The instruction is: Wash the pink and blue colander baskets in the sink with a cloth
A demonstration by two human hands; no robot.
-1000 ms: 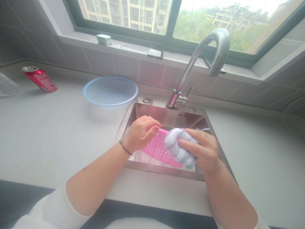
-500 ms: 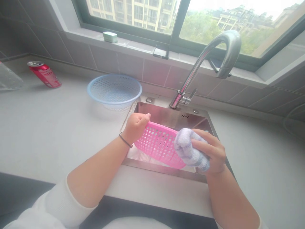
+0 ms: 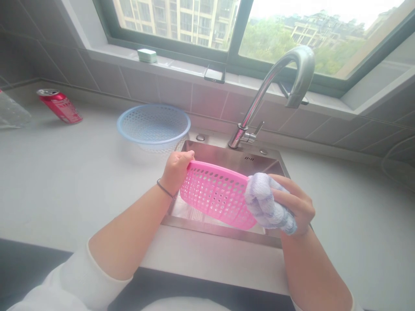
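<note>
Over the steel sink (image 3: 207,229) I hold up a pink plastic basket (image 3: 217,194) with holes through its side. My left hand (image 3: 177,172) is closed on the left end of its rim, thumb on top. In my right hand (image 3: 296,205) is a bunched white and pale purple cloth (image 3: 267,201), pressed against the basket's right end. The fingers of that hand are wrapped over the cloth. The basket's inside is mostly hidden from this angle.
A light blue basket (image 3: 154,140) stands left of the sink. Behind the sink rises the faucet (image 3: 254,103). A red can (image 3: 61,106) and a clear plastic item (image 3: 13,111) are at the far left. On the sill lie a sponge (image 3: 147,55) and a small dark-edged object (image 3: 214,74).
The pink basket has shifted slightly left with my left hand, and more of its side shows. My right hand and the cloth have moved a little to the right.
</note>
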